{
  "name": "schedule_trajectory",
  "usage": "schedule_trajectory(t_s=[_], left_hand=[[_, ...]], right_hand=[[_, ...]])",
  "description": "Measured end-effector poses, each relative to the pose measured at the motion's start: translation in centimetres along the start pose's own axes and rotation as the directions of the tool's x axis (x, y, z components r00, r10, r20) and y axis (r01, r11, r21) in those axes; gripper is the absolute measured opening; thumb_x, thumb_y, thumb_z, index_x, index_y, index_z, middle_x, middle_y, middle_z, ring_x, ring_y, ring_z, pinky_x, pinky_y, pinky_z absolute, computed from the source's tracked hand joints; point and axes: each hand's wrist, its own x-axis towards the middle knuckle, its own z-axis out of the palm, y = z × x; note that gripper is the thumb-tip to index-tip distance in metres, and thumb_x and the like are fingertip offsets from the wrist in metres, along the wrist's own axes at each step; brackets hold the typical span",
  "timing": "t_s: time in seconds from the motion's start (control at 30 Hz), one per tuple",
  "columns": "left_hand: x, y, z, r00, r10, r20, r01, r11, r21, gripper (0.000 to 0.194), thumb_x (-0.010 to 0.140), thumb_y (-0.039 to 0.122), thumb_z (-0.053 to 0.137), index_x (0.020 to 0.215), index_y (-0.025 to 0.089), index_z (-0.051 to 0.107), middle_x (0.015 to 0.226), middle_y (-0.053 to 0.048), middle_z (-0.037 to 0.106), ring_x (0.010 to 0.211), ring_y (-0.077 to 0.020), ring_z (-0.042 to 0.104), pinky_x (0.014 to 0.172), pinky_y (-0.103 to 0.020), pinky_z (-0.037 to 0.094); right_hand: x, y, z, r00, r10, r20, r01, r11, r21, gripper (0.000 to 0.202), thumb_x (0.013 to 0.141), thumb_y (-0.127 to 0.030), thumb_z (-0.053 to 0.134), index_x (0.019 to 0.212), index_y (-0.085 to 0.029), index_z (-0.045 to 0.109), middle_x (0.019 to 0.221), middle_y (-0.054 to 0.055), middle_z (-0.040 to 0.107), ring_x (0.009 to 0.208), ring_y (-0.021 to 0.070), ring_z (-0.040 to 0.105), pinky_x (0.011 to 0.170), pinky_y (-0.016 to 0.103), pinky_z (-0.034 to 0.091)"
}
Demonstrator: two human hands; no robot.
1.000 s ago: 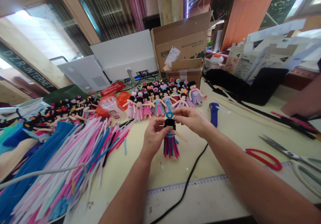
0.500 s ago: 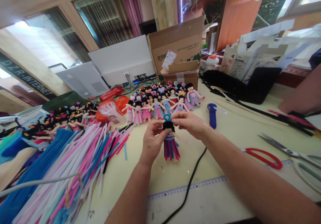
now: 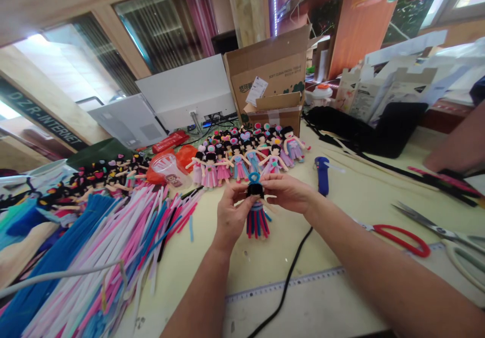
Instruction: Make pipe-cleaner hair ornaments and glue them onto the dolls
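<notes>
A small pipe-cleaner doll [image 3: 257, 222] with black hair and a blue, pink and red striped skirt is held upright over the table. My left hand [image 3: 234, 214] is closed around its head and upper body from the left. On the right, my right hand [image 3: 286, 190] pinches at the top of the doll's head, close to a blue pipe-cleaner loop [image 3: 253, 177] that stands above the black hair. Fingers hide much of the head, so I cannot tell whether the right fingertips grip the loop or the hair.
Finished dolls [image 3: 242, 156] stand in rows behind my hands. Loose pipe cleaners [image 3: 113, 247] spread at left. A blue glue gun [image 3: 322, 175], red-handled scissors [image 3: 403, 237] and larger scissors [image 3: 435, 224] lie right. A black cord [image 3: 291, 277] crosses the ruler [image 3: 276, 286]. A cardboard box [image 3: 265, 70] stands behind.
The doll stays between both hands. My right fingers have shifted slightly down beside the hair, and the blue loop shows a little differently. The whole view has moved slightly.
</notes>
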Motion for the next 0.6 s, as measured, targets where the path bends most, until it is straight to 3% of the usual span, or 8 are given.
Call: schedule_trajectory(t_s=[0.23,0.4,0.6], left_hand=[[0.0,-0.1,-0.1,1.0,0.006,-0.013,-0.005,1.0,0.022,0.026,0.071,0.029,0.072,0.091,0.018,0.059,0.089,-0.004,0.069,0.083,-0.0175,0.069,0.07,-0.028,0.056],[-0.1,-0.2,-0.2,1.0,0.03,-0.006,-0.03,0.998,0.063,0.026,0.073,0.03,0.07,0.093,0.018,0.059,0.091,-0.004,0.069,0.085,-0.017,0.068,0.071,-0.027,0.056],[-0.1,-0.2,-0.2,0.998,0.025,-0.062,-0.018,0.994,0.109,0.025,0.073,0.03,0.07,0.092,0.018,0.058,0.088,-0.004,0.068,0.081,-0.0161,0.068,0.07,-0.028,0.056]], right_hand=[[-0.1,0.3,0.4,1.0,0.021,0.016,-0.022,0.996,0.082,0.017,0.056,-0.021,0.075,0.068,-0.021,0.063,0.069,-0.004,0.062,0.067,0.0124,0.057,0.069,0.028,0.043],[-0.1,0.3,0.7,0.999,0.037,-0.001,-0.037,0.993,0.112,0.021,0.051,-0.018,0.077,0.066,-0.021,0.062,0.067,-0.004,0.061,0.066,0.0124,0.057,0.067,0.027,0.043],[0.0,0.5,1.4,0.972,-0.184,-0.143,0.17,0.98,-0.107,0.022,0.055,-0.027,0.076,0.068,-0.019,0.06,0.066,-0.004,0.06,0.062,0.01,0.054,0.063,0.025,0.041]])
